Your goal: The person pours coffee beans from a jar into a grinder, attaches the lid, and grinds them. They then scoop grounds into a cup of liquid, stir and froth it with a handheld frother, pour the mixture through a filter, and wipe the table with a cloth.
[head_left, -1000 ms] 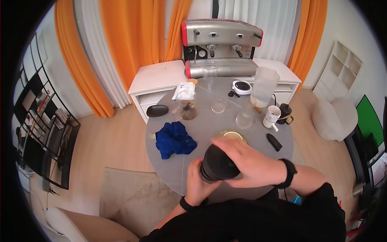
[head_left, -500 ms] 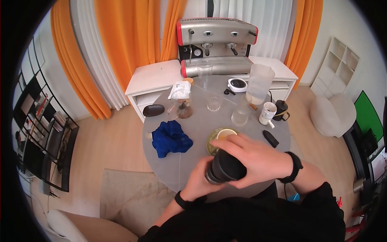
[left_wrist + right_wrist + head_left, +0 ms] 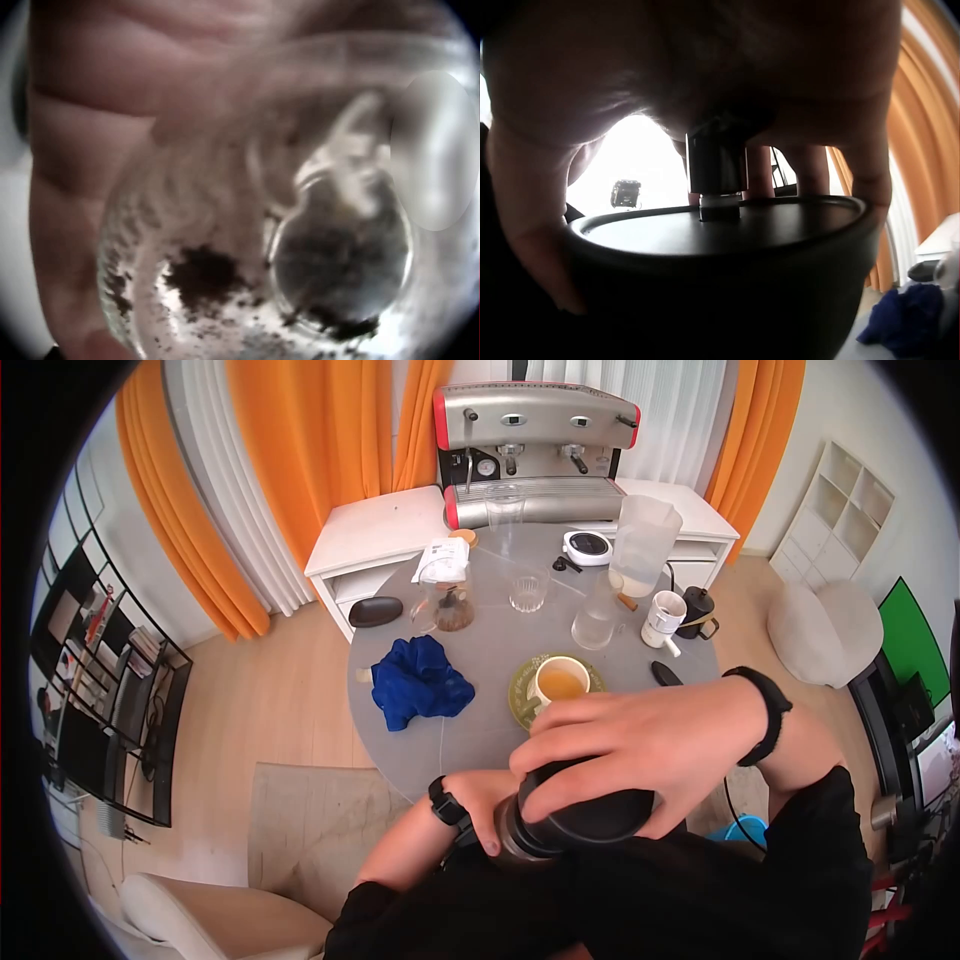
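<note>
A black coffee grinder [image 3: 600, 818] is held tilted close to the body, over the near table edge. My left hand [image 3: 482, 802] grips its clear lower jar [image 3: 514, 838]; dark coffee grounds [image 3: 204, 277] cling inside that jar in the left wrist view. From above, my right hand [image 3: 640, 752] clasps the black top with its fingers spread round the rim. A short black post [image 3: 717, 165] rises from the top's middle under the palm in the right wrist view. Beyond the hands, a white cup [image 3: 562, 678] with amber liquid sits on a green patterned saucer [image 3: 522, 702].
A blue cloth [image 3: 420, 685] lies at the table's left, near a dark oval dish [image 3: 376, 611]. Glass vessels, including a carafe [image 3: 445, 605], a ribbed tumbler [image 3: 527, 592] and a tall pitcher [image 3: 645, 540], stand farther back. An espresso machine [image 3: 535, 455] stands behind the table.
Both hands have brought the grinder nearer the body and down, tilting it more. The cup and saucer, mostly covered before, now show. My right hand has spread over the grinder's top.
</note>
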Available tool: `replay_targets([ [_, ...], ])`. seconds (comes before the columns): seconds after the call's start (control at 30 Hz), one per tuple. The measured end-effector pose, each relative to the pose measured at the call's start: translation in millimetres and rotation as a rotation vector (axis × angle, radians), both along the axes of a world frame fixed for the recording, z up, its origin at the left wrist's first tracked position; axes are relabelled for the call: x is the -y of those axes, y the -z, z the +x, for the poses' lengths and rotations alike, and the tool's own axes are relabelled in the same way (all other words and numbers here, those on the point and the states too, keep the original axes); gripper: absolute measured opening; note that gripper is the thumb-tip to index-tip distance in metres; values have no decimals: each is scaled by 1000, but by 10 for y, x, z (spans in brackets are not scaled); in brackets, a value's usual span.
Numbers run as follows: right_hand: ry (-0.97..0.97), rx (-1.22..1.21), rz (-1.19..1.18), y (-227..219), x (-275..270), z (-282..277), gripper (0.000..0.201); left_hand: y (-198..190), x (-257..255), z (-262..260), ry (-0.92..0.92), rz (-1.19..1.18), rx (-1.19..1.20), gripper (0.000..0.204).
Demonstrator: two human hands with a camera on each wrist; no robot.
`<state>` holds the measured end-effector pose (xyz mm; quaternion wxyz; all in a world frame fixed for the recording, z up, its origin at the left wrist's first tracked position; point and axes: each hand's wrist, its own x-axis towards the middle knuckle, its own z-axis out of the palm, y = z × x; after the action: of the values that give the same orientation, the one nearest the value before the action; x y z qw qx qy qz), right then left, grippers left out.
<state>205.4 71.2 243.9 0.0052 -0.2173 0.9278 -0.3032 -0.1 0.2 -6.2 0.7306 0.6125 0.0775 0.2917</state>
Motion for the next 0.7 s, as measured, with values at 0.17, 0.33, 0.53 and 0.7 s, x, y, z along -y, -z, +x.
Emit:
replay_targets([
  [0.17, -39, -71, -83, -358, -112, 6, 78, 37, 24, 3, 237, -224, 98, 108],
  [0.33, 309, -202, 36, -459, -496, -110, 78, -373, 245, -116, -272, -15, 92, 96],
  [0.53, 744, -180, 189, 309, -1160, -717, 75, -382, 563, -88, -1104, 477, -395, 96],
  [0.7, 918, 21, 350, 1139, -1499, -1198, 76, -400, 625, -174, -1420, 722, -339, 99],
])
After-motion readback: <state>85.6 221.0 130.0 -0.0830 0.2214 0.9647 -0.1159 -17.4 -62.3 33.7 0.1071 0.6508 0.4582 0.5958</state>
